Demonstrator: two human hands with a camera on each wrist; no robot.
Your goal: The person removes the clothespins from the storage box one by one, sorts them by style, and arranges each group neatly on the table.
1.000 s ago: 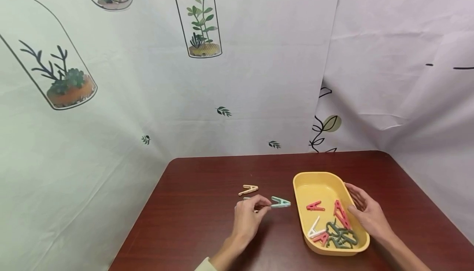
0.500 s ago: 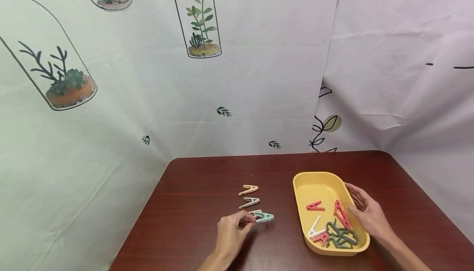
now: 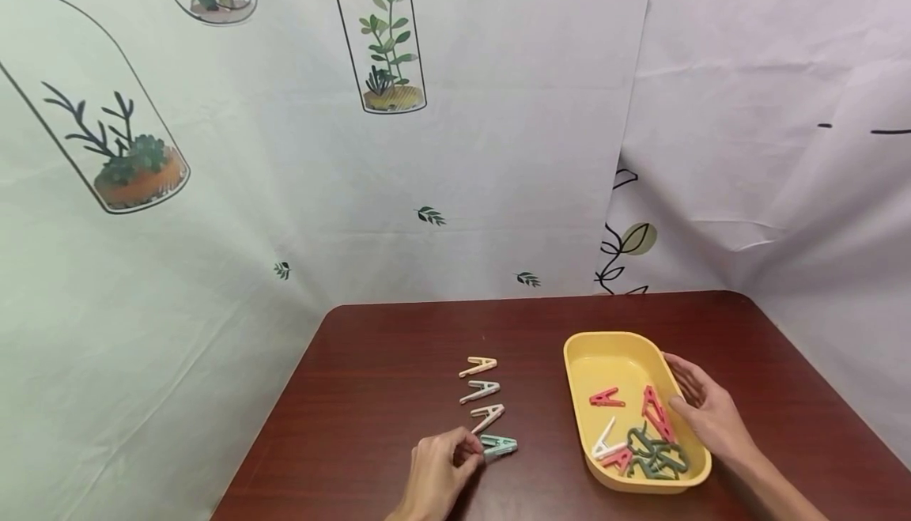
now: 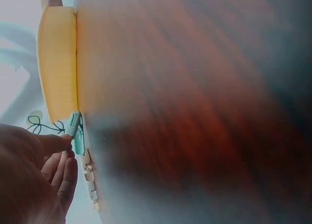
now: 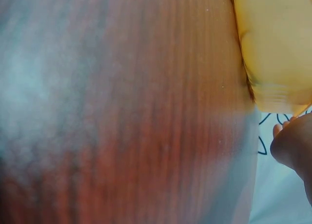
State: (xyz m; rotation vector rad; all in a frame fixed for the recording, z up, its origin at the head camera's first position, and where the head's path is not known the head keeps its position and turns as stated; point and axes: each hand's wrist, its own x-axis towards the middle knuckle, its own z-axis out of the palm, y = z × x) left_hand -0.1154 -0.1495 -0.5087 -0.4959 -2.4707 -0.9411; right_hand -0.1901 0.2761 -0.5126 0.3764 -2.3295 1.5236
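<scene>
My left hand (image 3: 443,470) pinches a mint-green clothespin (image 3: 500,447) by its handle end, low over the table. In the left wrist view the same green clothespin (image 4: 77,133) stands out past thumb and fingertips. Just beyond it, three pale clothespins lie in a column: a whitish one (image 3: 488,417), a grey-green one (image 3: 485,389) and a cream one (image 3: 479,365). On the right, my right hand (image 3: 714,418) holds the side of a yellow tray (image 3: 596,343), thumb over the rim and fingers along the outer wall. Part of those fingers is hidden behind the tray.
Inside the tray are red clothespins (image 3: 606,398), a white one (image 3: 606,442) and several dark green ones (image 3: 656,454). The dark red-brown table (image 3: 384,394) ends at a printed white cloth (image 3: 498,149) hung behind it.
My left hand has brought the green clothespin from near the tray leftward and toward me, to the near end of the column. The right hand and the tray have stayed in place.
</scene>
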